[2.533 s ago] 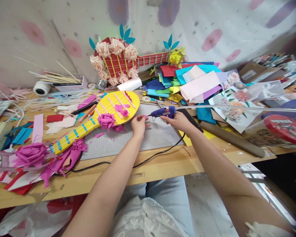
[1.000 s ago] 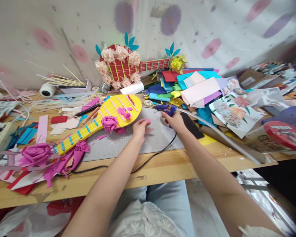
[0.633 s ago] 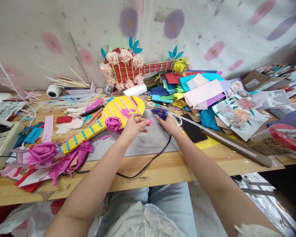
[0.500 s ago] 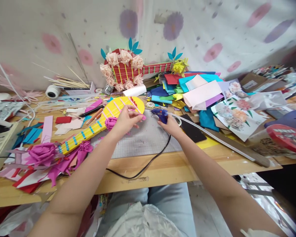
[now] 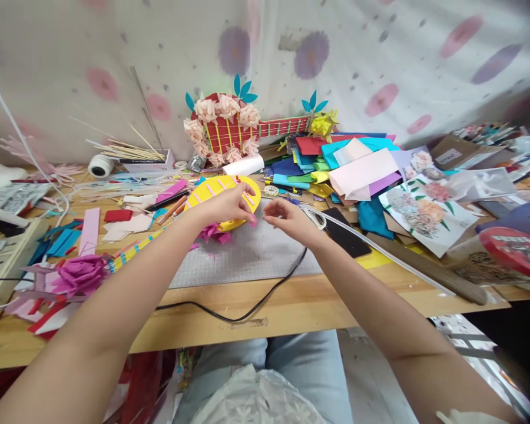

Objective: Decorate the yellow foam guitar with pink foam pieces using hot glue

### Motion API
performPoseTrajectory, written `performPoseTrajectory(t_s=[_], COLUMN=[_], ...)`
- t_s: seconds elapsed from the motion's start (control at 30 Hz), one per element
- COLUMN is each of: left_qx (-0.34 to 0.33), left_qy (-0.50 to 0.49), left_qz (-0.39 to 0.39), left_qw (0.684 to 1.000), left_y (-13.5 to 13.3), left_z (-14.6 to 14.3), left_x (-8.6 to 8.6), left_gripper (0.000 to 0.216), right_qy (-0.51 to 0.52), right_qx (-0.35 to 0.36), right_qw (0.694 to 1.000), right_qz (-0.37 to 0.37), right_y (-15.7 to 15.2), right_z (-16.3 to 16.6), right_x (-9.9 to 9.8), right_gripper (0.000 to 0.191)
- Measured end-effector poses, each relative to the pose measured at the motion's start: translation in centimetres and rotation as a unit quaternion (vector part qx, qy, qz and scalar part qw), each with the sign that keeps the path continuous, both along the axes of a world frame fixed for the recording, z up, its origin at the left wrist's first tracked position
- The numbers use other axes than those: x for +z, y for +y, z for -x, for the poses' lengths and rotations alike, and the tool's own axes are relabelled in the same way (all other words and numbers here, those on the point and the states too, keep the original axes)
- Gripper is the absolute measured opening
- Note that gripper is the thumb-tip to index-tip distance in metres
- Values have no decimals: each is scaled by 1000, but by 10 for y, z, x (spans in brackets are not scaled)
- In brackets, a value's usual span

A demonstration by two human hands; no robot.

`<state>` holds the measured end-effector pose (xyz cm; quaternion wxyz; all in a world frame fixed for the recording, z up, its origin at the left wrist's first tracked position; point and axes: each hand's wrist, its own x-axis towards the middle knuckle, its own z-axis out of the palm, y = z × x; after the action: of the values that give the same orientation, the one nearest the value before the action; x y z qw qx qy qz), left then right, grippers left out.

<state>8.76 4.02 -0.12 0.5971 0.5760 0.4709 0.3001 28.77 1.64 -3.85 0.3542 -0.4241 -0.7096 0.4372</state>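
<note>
My left hand [image 5: 227,206] lies over the round body of a yellow paper guitar [image 5: 207,191] and pinches a small pink paper piece [image 5: 252,221] at the guitar's near edge. A pink paper flower [image 5: 214,232] on the guitar peeks out below that hand. My right hand [image 5: 289,217] hovers just right of the pink piece, fingers loosely curled and apart, with nothing in them. A bit of the blue glue gun [image 5: 294,201] shows behind it, and its black cord [image 5: 265,297] trails across the grey cutting mat [image 5: 247,262].
A red paper guitar [image 5: 229,126] leans on the back wall. Coloured paper sheets [image 5: 348,159] pile up at the right, with a wooden roller [image 5: 428,268] and a red-lidded tub [image 5: 512,247]. At the left lie a purple paper rose [image 5: 79,274], scraps, skewers [image 5: 123,150] and a tape roll [image 5: 100,166].
My right hand has let go of the glue gun and moved left towards the pink piece. My left hand carried the piece onto the guitar body's edge. The view shifted left.
</note>
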Motion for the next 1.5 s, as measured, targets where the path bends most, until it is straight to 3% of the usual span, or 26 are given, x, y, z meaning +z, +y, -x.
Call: performPoseTrajectory(t_s=[0.13, 0.27, 0.5, 0.8, 0.97, 1.03, 1.13, 1.23, 1.33, 1.5], left_qx=[-21, -32, -47, -154, -223, -203, -127, 12, 138, 184], left_qy=[24, 55, 36, 38, 47, 61, 104, 125, 116, 142], left_qz=[7, 16, 59, 53, 51, 37, -23, -121, -185, -249], left_qw=[999, 998, 996, 986, 972, 976, 986, 985, 966, 940], left_y=[-1, -2, -3, 4, 7, 8, 9, 9, 7, 3], left_z=[-1, 0, -1, 5, 17, 26, 40, 48, 47, 48], left_x=[8, 10, 6, -6, 5, 13, 22, 22, 14, -7], left_gripper=[60, 62, 59, 61, 69, 70, 62, 42, 28, 27], right_qy=[85, 116, 143, 113, 78, 44, -43, -161, -247, -291], right_qx=[122, 188, 215, 250, 247, 212, 123, 50, 15, -15], right_qw=[989, 974, 962, 956, 964, 976, 984, 944, 894, 850], right_qz=[19, 53, 89, 100, 61, 10, -123, -282, -374, -439], right_y=[16, 18, 19, 19, 20, 20, 19, 17, 15, 15], right_z=[9, 10, 10, 12, 11, 10, 11, 15, 20, 26], right_x=[4, 5, 9, 10, 11, 11, 9, 2, -9, -25], right_gripper=[25, 24, 23, 23, 16, 10, 1, 11, 16, 19])
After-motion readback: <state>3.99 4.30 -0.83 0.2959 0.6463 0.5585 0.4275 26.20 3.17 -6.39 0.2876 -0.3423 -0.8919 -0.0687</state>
